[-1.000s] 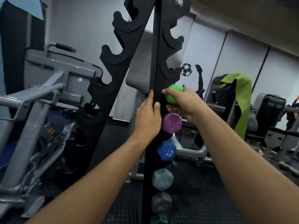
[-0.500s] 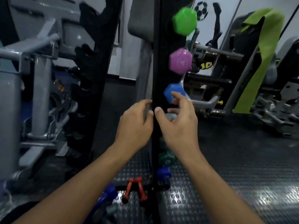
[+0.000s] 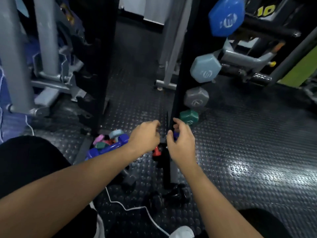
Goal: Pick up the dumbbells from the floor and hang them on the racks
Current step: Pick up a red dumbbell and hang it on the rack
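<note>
Both hands hang low by the foot of the rack (image 3: 181,79), empty: the left hand (image 3: 145,137) loosely curled, the right hand (image 3: 180,143) with fingers half spread. Blue (image 3: 226,16), pale (image 3: 205,68), grey (image 3: 196,98) and green (image 3: 188,116) dumbbells hang on its right side. More dumbbells (image 3: 109,143) lie piled on the floor (image 3: 248,152), left of the hands.

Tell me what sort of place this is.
Most likely a gym's weights area. Coloured hex dumbbells, such as the blue one, hang on a black vertical rack; more dumbbells lie heaped on studded rubber flooring, with grey exercise-machine frames beside it.
</note>
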`<action>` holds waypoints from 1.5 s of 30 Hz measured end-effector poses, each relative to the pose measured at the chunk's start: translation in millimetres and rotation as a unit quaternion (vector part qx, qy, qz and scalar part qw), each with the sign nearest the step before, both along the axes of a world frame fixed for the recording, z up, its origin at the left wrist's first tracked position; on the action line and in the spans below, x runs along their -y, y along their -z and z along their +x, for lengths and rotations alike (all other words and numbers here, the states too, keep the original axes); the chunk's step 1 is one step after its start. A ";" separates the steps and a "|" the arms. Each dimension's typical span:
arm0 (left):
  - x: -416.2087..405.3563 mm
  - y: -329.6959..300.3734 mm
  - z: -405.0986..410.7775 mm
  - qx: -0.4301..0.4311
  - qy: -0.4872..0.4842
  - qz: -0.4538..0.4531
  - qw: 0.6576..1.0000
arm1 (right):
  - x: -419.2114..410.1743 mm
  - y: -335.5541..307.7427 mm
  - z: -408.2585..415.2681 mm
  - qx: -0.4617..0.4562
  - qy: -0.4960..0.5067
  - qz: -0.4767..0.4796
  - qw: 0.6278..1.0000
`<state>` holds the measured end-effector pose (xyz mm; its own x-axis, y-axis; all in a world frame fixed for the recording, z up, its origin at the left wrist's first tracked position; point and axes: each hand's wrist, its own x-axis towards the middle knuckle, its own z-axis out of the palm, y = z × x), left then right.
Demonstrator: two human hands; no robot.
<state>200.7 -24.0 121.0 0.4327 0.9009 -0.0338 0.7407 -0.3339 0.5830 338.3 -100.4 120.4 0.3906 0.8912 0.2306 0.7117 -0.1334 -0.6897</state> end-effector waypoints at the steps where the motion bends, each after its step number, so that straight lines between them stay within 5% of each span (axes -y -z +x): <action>1: 0.8 11.3 0.8 -0.020 0.008 -0.015 1.000 | 1.2 15.0 3.4 -0.002 -0.002 -0.019 1.000; 10: -36.3 136.7 15.0 -0.091 0.010 -0.075 0.993 | -28.0 159.0 38.0 0.029 -0.032 -0.168 0.985; 24: -115.8 276.5 72.2 -0.040 -0.029 -0.155 0.987 | -102.4 309.5 57.4 -0.055 -0.035 -0.305 0.950; 36: -131.8 297.6 85.9 0.018 -0.022 -0.167 0.985 | -130.3 352.9 56.4 -0.041 -0.008 -0.343 0.938; 45: -127.5 300.3 84.2 0.013 0.012 -0.173 0.985 | -122.9 323.1 58.2 -0.105 -0.016 -0.341 0.934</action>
<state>284.8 103.5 -179.3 0.4580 0.8272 -0.3256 0.7183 -0.1286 0.6837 396.5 22.5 -202.7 0.3341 0.8149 -0.4736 0.5813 -0.5737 -0.5771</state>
